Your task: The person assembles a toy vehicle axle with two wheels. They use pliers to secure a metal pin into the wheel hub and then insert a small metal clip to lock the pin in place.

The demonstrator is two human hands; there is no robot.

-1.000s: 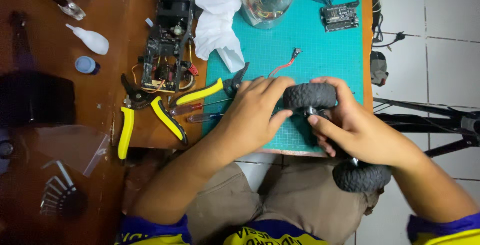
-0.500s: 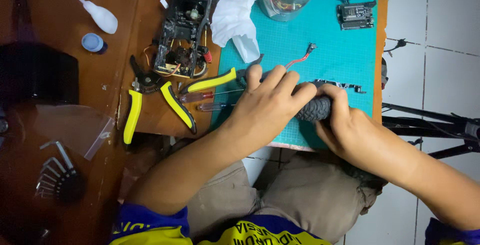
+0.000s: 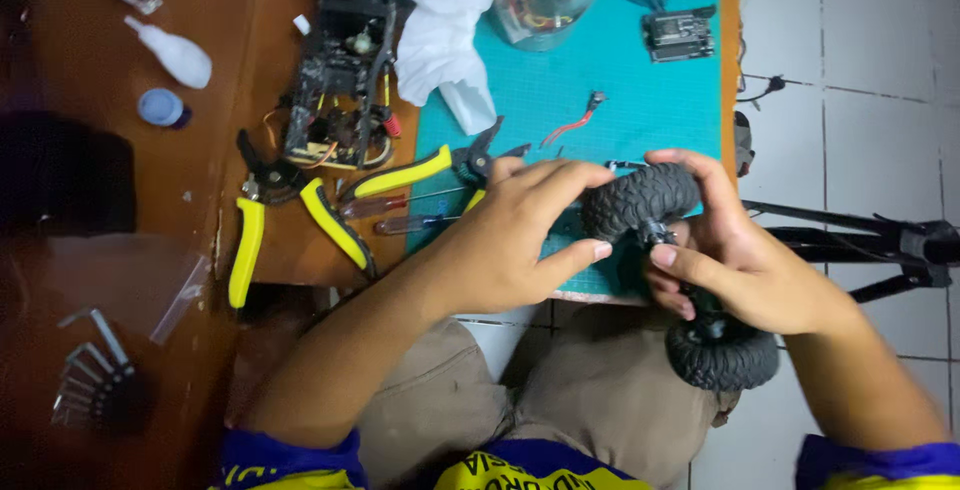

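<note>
Both hands hold a small axle assembly with two knobby black wheels over the front edge of the teal cutting mat (image 3: 600,70). My left hand (image 3: 515,235) grips the upper wheel (image 3: 640,200) from the left, thumb near its hub. My right hand (image 3: 735,255) wraps the axle between the wheels, fingers over the upper tyre. The lower wheel (image 3: 722,355) hangs above my lap, off the table.
Yellow-handled pliers (image 3: 405,175) and cutters (image 3: 265,220) lie left of my hands, beside two screwdrivers (image 3: 400,212). A model car chassis (image 3: 345,80), white tissue (image 3: 445,35), a circuit board (image 3: 680,35), a red wire (image 3: 572,125), glue bottle (image 3: 172,53) and hex keys (image 3: 90,370) sit around. Tripod legs (image 3: 860,240) at right.
The wheel assembly has turned in my hands: the lower wheel, hidden half a second ago, shows again below the table edge, and my left hand has slid to the upper wheel's left side.
</note>
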